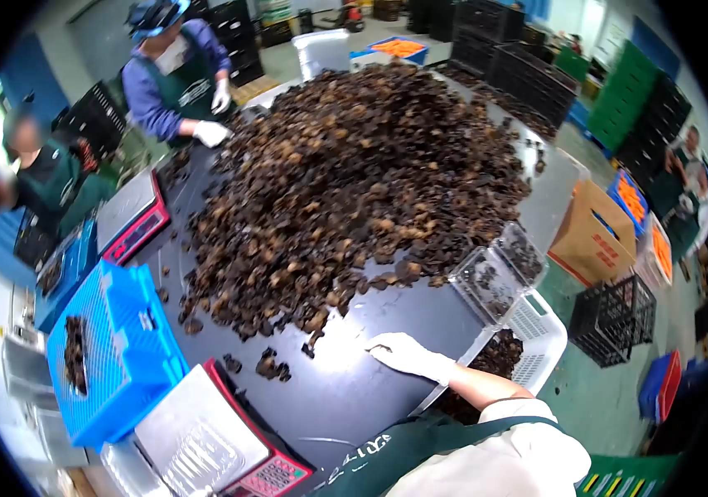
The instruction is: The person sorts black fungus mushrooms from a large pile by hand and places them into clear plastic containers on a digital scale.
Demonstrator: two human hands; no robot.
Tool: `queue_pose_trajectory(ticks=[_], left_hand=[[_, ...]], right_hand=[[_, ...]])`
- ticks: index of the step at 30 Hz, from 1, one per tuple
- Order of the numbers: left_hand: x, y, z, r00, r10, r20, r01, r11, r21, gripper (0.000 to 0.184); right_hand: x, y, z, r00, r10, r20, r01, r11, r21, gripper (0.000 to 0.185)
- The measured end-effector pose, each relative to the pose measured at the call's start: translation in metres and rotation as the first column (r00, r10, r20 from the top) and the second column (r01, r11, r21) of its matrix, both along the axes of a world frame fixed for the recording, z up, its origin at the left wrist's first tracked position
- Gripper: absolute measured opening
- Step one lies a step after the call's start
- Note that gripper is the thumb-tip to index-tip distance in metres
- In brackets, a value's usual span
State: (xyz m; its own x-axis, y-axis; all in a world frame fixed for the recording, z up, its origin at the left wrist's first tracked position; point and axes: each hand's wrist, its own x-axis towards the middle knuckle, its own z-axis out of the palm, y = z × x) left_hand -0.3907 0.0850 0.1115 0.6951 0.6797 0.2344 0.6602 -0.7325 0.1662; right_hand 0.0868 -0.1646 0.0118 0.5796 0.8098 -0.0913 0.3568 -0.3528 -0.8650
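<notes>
My right hand [408, 354], in a white glove, hovers over or rests on the dark tabletop [345, 406], in front of the pile. Its fingers are bent and pressed together, and anything between them is too small to make out. A large heap of dark brown pieces resembling wood ear mushrooms [354, 174] covers the middle of the table. To the right of the hand, an open clear plastic box [480, 286] holds a few dark pieces. Below that box stands a white basket [554, 335] with more of them inside. My left hand is out of view.
Left of me are a red-edged scale [196, 435], a blue crate [134, 340] and another scale [128, 217]. A co-worker [176, 79] with gloved hands stands across the heap. A cardboard box [590, 236] and a black crate [606, 323] stand on the right.
</notes>
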Motion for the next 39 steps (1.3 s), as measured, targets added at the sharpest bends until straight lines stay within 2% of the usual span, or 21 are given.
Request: queue_pose_trajectory(ticks=[1,2,3,4,5,6,7,8,10,11,13,20,29,39], left_hand=[[0.016,-0.008,0.015,0.999,0.012,0.041,-0.01,0.998,-0.057,0.032],[0.034,-0.017,0.035,0.998,0.041,0.052,-0.041,0.999,-0.001,0.031],[0.04,-0.023,0.042,0.988,0.068,0.138,-0.073,0.997,0.032,0.032],[0.044,-0.027,0.049,0.969,0.142,0.2,-0.135,0.99,-0.044,0.034],[0.042,-0.029,0.054,0.959,0.151,0.24,-0.129,0.986,-0.105,0.038],[0.027,-0.028,0.042,0.956,0.181,0.23,-0.158,0.981,-0.115,0.038],[0.006,-0.026,0.019,0.92,0.355,-0.166,-0.351,0.935,0.05,0.033],[0.001,-0.033,0.024,0.926,0.341,-0.159,-0.344,0.939,0.01,0.033],[0.004,-0.053,0.04,0.956,0.283,-0.074,-0.288,0.955,-0.065,0.033],[0.007,-0.061,0.047,0.965,0.258,-0.051,-0.261,0.962,-0.075,0.033],[0.017,-0.072,0.058,0.974,0.226,-0.007,-0.226,0.971,-0.083,0.033],[0.082,-0.082,0.082,0.984,0.026,0.179,-0.017,0.999,-0.047,0.033],[0.167,-0.08,0.122,0.884,-0.264,0.386,0.25,0.964,0.085,0.034],[0.204,-0.081,0.145,0.769,-0.405,0.495,0.375,0.912,0.165,0.036]], right_hand=[[0.0,0.001,-0.001,0.999,0.041,-0.012,-0.041,0.999,-0.003,0.025],[-0.001,0.001,-0.001,0.998,0.028,0.05,-0.026,0.999,-0.047,0.024],[-0.002,0.0,-0.002,0.993,0.016,0.113,-0.006,0.996,-0.089,0.023],[-0.003,-0.002,-0.013,0.987,0.008,0.163,-0.005,1.0,-0.018,0.022],[-0.005,-0.001,-0.011,0.984,-0.011,0.176,0.013,1.0,-0.009,0.02],[-0.006,0.0,-0.012,0.971,-0.026,0.237,0.015,0.999,0.047,0.017],[-0.008,0.001,-0.014,0.955,-0.046,0.294,0.017,0.995,0.103,0.015],[-0.009,0.001,-0.014,0.957,-0.023,0.288,-0.003,0.996,0.089,0.015],[-0.012,0.002,-0.014,0.908,-0.048,0.416,0.007,0.995,0.099,0.015],[-0.014,0.001,-0.017,0.908,-0.033,0.418,-0.002,0.997,0.082,0.015],[-0.015,0.0,-0.023,0.866,-0.089,0.491,-0.022,0.976,0.215,0.015],[-0.016,-0.003,-0.024,0.844,-0.051,0.534,-0.059,0.98,0.188,0.018],[-0.015,-0.002,-0.028,0.859,-0.074,0.507,-0.054,0.971,0.234,0.017],[-0.016,-0.001,-0.027,0.853,-0.071,0.516,-0.044,0.977,0.207,0.018]])
